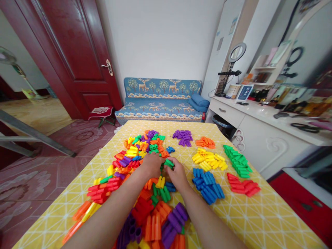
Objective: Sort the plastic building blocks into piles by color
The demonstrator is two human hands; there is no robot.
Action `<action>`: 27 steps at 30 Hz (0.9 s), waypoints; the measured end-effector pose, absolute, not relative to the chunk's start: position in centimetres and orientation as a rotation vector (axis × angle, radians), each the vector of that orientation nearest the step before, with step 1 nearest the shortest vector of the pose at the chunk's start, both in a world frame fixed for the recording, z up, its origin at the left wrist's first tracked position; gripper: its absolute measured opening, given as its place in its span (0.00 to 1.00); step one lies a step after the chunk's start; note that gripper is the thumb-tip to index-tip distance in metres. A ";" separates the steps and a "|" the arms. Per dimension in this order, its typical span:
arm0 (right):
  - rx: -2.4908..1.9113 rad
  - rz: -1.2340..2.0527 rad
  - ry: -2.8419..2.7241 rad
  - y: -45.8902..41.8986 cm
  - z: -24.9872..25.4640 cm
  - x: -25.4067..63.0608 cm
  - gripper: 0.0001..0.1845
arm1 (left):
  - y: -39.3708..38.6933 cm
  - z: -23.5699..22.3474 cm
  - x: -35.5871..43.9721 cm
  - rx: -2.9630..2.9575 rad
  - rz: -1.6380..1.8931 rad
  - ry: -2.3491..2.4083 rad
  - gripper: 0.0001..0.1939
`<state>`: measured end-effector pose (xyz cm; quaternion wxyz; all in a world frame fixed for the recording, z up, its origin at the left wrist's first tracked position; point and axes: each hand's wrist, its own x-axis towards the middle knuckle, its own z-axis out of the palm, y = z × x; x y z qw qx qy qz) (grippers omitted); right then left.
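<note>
Head view, one item in hand: a green piece (pixel 169 163), short and tubular, over the tabletop (pixel 269 221), near its middle, at the inner edge of the mixed heap (pixel 153 226). Right grip (pixel 178 172): clamped on that piece, thumb and fingertips to its sides, as I read it. Left grip (pixel 152 164): just beside, back of the hand towards me, fingertips hidden; I cannot tell whether it is closed. Near both: a yellow piece (pixel 160 182). To the right, by colour: purple pile (pixel 183 137), orange pile (pixel 205 142), yellow pile (pixel 209 159), green pile (pixel 237 160), blue pile (pixel 208 185), red pile (pixel 243 185). Handling, my estimate: light, stiff plastic, hollow, smooth enough to roll or slip if pinched off-centre, hardly fragile. Best hold: across the outer walls at mid-length, light pressure, open ends left free.
</note>
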<state>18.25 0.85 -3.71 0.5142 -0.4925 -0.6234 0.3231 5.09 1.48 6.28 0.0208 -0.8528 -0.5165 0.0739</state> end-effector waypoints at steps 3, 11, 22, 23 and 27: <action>-1.177 0.788 -1.484 0.8 -3.6 18.3 0.14 | 1.7 5.7 5.2 -2.636 0.203 -1.622 0.19; -1.198 0.789 -1.474 0.8 -3.4 18.3 0.15 | 1.5 4.2 4.0 -2.602 0.040 -1.654 0.20; -1.183 0.786 -1.524 0.7 -3.3 18.3 0.17 | 0.7 2.8 2.2 -2.659 -1.144 -1.605 0.14; -1.164 0.789 -1.544 0.7 -3.2 18.3 0.18 | 0.7 2.8 2.2 -2.675 -1.231 -1.572 0.13; -1.076 0.803 -1.631 0.5 -3.1 18.4 0.22 | 0.6 2.8 2.3 -2.773 -1.291 -1.535 0.08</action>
